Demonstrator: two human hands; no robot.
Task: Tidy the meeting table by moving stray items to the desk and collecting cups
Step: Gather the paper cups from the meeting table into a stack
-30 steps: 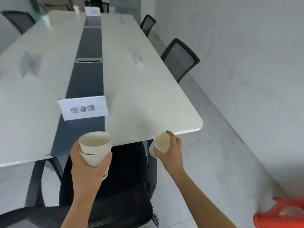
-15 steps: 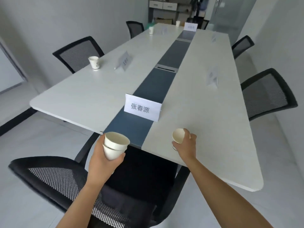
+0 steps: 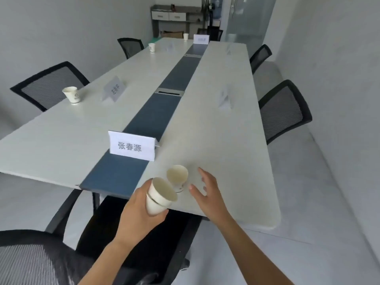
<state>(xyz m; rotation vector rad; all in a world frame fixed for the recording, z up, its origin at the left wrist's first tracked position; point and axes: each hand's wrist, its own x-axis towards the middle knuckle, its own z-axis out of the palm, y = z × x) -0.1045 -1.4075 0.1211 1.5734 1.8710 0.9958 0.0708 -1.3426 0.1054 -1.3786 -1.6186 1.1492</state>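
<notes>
At the far left a black mesh chair (image 3: 51, 85) stands against the long white meeting table (image 3: 226, 130), and just in front of it a lone paper cup (image 3: 72, 96) sits upright near the table's left edge. A little to its right a folded name card (image 3: 114, 88) stands on the white top. Farther back along the same side a far cup (image 3: 152, 47) and, beyond it, a farthest cup (image 3: 185, 36) stand near the far end. On the dark blue centre strip (image 3: 152, 114), close to the near end, a printed name card (image 3: 131, 146) faces the camera. Below it the left hand (image 3: 137, 212) grips a stack of paper cups (image 3: 159, 197), fingers wrapped round its lower part. The stack is tilted with its mouth toward the right and is held over the table's near edge. Just beyond the stack a single cup (image 3: 177, 178) is on the tabletop, leaning toward the camera; whether it touches the stack cannot be told. The right hand (image 3: 207, 194) hovers just beside this cup, fingers spread, holding nothing and apart from it. A black chair (image 3: 283, 112) stands at the table's right side, with a rear chair (image 3: 260, 56) behind it.
</notes>
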